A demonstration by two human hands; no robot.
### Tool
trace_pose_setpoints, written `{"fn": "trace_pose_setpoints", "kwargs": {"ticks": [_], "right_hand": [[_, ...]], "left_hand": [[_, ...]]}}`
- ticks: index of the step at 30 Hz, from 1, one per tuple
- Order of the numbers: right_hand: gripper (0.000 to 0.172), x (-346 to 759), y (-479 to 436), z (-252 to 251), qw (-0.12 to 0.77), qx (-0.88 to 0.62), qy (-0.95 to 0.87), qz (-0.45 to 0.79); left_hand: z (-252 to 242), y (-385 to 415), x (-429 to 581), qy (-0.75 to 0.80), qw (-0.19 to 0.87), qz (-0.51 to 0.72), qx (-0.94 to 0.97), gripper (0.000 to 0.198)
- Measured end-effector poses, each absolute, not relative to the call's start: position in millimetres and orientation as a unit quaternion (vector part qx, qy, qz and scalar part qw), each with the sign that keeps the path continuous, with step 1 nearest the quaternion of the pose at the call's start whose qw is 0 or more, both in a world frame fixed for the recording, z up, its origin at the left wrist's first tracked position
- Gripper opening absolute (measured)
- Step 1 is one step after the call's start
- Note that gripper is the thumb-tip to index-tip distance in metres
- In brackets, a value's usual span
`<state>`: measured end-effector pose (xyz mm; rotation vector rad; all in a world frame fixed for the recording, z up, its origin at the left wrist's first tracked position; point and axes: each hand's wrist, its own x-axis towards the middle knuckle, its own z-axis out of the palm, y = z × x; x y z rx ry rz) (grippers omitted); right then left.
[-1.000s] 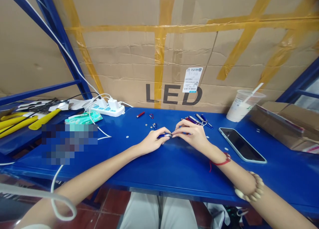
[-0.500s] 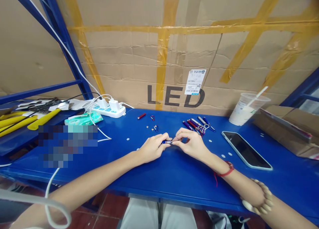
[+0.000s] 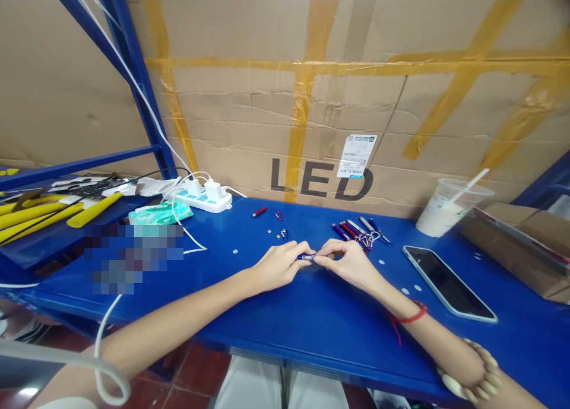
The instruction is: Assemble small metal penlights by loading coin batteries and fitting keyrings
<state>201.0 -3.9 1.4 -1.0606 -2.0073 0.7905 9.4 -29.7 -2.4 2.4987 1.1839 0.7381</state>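
My left hand (image 3: 276,268) is closed on a slim blue metal tube (image 3: 306,257), like a small keychain flashlight, with a silvery section showing. At its right end the thumb and fingers of my right hand (image 3: 350,265) are pinched together, touching the end. Whatever tiny part they hold is hidden. Just beyond my left hand lie small round button cells (image 3: 269,231) and a blue carabiner clip (image 3: 284,235). Farther back are a red tube (image 3: 259,212) and a red carabiner clip (image 3: 278,216). Several keychain flashlights (image 3: 348,228) in blue, red and silver are bunched behind my right hand.
A phone (image 3: 449,283) lies at right, below a plastic cup (image 3: 439,210) with a straw and an open cardboard box (image 3: 512,243). At left are a power strip (image 3: 209,202), a tissue pack (image 3: 160,214) and white cables. Small pale discs (image 3: 417,288) dot the blue table (image 3: 276,320).
The camera view has shifted, so the scene sits slightly right and lower. Both hands stay together at the blue tube, with the right fingers still pinched at its end.
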Motion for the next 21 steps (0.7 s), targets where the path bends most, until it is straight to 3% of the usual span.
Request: {"fn": "trace_pose_setpoints", "kwargs": {"ticks": [10, 14, 21], "right_hand": [[0.033, 207, 4, -1, 0.411, -0.380, -0.786, 0.264], [0.030, 214, 5, 7, 0.432, -0.345, -0.813, 0.183], [0.027, 221, 9, 8, 0.375, -0.331, -0.860, 0.098]], "left_hand": [[-1, -23, 16, 0.420, 0.223, 0.312, 0.822, 0.015], [-3, -21, 16, 0.424, 0.276, 0.325, 0.799, 0.015], [-5, -16, 14, 0.412, 0.304, 0.336, 0.791, 0.014]]}}
